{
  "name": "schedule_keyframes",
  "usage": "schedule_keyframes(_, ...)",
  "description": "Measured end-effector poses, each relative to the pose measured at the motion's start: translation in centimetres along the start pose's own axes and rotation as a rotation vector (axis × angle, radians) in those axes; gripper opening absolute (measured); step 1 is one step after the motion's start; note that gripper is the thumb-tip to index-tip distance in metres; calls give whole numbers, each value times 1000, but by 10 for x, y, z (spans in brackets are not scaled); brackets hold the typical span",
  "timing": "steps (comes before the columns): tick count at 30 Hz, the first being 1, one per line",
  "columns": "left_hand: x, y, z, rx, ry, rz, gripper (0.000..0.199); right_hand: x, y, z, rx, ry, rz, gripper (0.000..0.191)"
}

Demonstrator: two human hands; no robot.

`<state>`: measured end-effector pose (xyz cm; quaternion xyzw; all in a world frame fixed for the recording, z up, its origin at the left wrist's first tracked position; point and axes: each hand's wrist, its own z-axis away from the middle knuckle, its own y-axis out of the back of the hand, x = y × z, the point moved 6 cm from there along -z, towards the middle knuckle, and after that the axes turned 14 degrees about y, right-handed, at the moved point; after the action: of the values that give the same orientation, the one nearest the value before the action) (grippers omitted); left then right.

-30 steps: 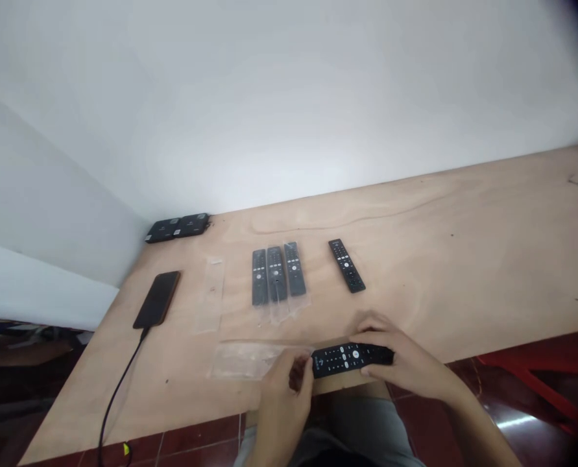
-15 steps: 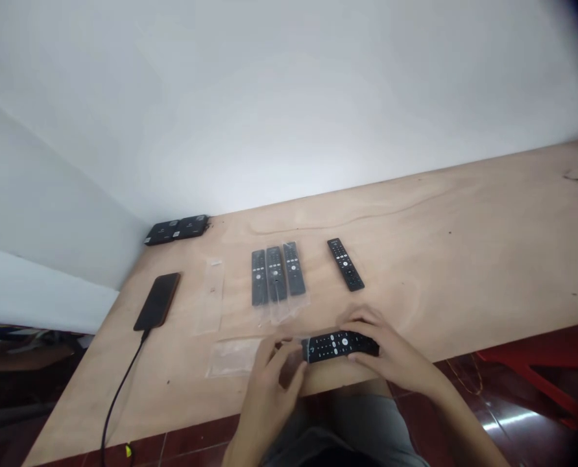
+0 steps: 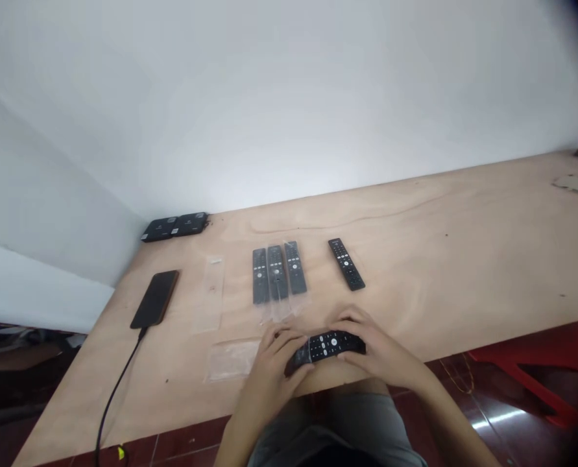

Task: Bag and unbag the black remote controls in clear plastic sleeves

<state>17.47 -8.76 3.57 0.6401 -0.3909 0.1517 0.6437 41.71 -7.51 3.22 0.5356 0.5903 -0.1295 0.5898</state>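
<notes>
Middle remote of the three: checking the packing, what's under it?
Past the lower end of the black remote, a clear plastic sleeve shows on the plywood table; the remote hides what lies directly beneath it.

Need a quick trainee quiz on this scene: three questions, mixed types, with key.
1. True or false: the left hand and the right hand hold the same remote control.
2. How many remotes lie side by side on clear plastic bags on the plywood table? A) two B) three C) five
3. Fill in the gap: the lone remote lies to the ____ of that row, from the wearer's view.

Key: 1 true; 2 B; 3 right.
</notes>
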Motion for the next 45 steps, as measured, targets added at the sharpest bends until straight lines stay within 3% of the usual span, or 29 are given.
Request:
schedule_keyframes(8, 7, -7, -4, -63, 25, 18, 53, -10, -24, -12, -12, -26, -1, 53)
schedule_keyframes(12, 8, -1, -4, -85, 41, 16, 58, -3, -20, -6, 36, -49, 86, 57)
schedule_keyframes(15, 3, 8, -1, -74, 47, 10, 58, 6, -6, 8, 141, -56, 159, 62)
schedule_keyframes(19, -6, 12, 4, -69, 75, 5, 51, 20, 13, 28, 351, -166, 155, 46)
schedule_keyframes(21, -8, 9, 4, -71, 86, -1, 50, 22, 12, 33, 392, -233, 127, 44)
schedule_keyframes(31, 0, -3, -9, -59, 33, -58, 53, 14, -19, 18, 452, -291, -80, 44)
schedule_keyframes(37, 16, -16, -16, -105, -17, -85, 61, 13, -42, 6, 439, -305, -210, 42)
schedule_keyframes(40, 26, -23, -20, -120, -28, -77, 65, 13, -49, 1, 443, -285, -211, 37)
schedule_keyframes(45, 35, -29, -22, -136, -43, -104, 64, 19, -50, 1, 432, -238, -210, 46)
